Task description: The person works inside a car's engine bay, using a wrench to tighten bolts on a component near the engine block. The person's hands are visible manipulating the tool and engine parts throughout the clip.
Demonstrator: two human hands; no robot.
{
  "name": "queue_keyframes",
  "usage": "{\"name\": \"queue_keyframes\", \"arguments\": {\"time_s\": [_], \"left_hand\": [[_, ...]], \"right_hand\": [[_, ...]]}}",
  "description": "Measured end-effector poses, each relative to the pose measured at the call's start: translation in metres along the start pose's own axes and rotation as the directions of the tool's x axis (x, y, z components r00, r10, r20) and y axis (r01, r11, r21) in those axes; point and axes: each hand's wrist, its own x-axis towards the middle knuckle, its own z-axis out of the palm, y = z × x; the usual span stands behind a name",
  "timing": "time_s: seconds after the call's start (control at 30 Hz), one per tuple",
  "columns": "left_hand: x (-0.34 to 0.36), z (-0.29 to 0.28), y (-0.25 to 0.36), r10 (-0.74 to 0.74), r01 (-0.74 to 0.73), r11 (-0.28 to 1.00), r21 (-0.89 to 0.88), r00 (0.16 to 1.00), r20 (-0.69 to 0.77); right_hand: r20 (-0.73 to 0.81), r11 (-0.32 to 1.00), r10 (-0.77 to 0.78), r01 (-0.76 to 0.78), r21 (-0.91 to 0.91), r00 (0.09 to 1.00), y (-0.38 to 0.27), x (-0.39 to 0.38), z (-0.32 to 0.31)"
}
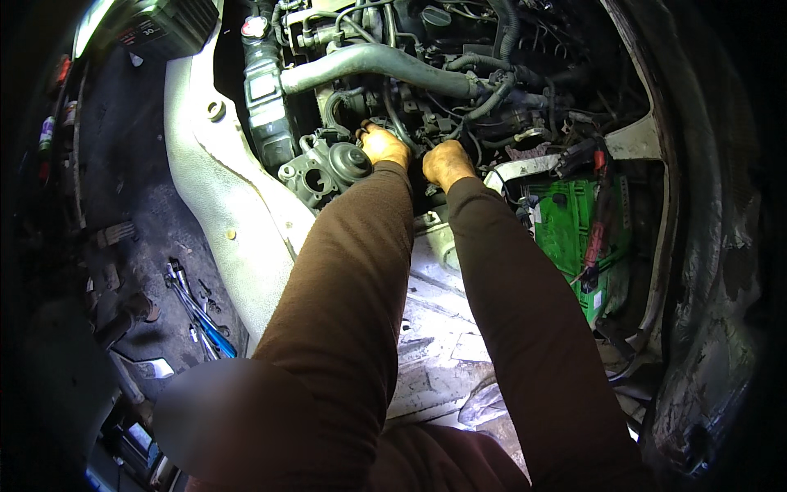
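Both my arms, in dark brown sleeves, reach down into a vehicle's engine bay. My left hand (384, 146) is bent in among hoses and metal parts, its fingers curled and partly out of sight. Just left of it sits a metal valve housing with a round dark dome (350, 161) and an open round bore. A short way to the right, my right hand (448, 164) is closed like a fist, knuckles up, with its fingertips hidden below. What either hand grips cannot be made out. A thin dark hose (395, 115) runs down between the hands.
A thick grey pipe (377, 67) crosses beyond my hands from the black radiator tank (266, 102). At right stands a green battery (566, 225) with a red-sleeved cable (596, 242). The pale body panel (234, 221) curves along the left; tools (197, 307) lie on the floor past it.
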Motion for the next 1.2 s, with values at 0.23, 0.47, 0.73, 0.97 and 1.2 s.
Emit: {"name": "queue_keyframes", "arguments": {"time_s": [0.23, 0.47, 0.73, 0.97, 1.2], "left_hand": [[0.004, 0.004, 0.001, -0.007, 0.007, 1.0, 0.025, 1.0, -0.003], [-0.001, -0.003, -0.003, -0.006, 0.006, 1.0, 0.028, 1.0, 0.003], [-0.004, -0.002, 0.003, 0.016, -0.017, 0.999, 0.046, 1.0, 0.021], [-0.007, -0.009, -0.002, 0.005, -0.006, 1.0, 0.027, 0.999, 0.035], [-0.007, -0.014, 0.008, -0.025, 0.012, 0.994, 0.104, 0.992, 0.121]], "right_hand": [[0.129, 0.849, -0.24, 0.273, -0.452, 0.962, 0.004, 0.017, 0.014], [0.157, 0.858, -0.268, 0.31, -0.409, 0.951, -0.001, 0.002, 0.002], [0.162, 0.845, -0.253, 0.299, -0.443, 0.954, 0.007, 0.03, 0.013], [0.157, 0.987, -0.139, 0.125, 0.097, 0.978, -0.003, -0.013, -0.008], [0.102, 0.344, 0.108, -0.133, 0.929, 0.989, 0.007, 0.004, -0.001]]}}
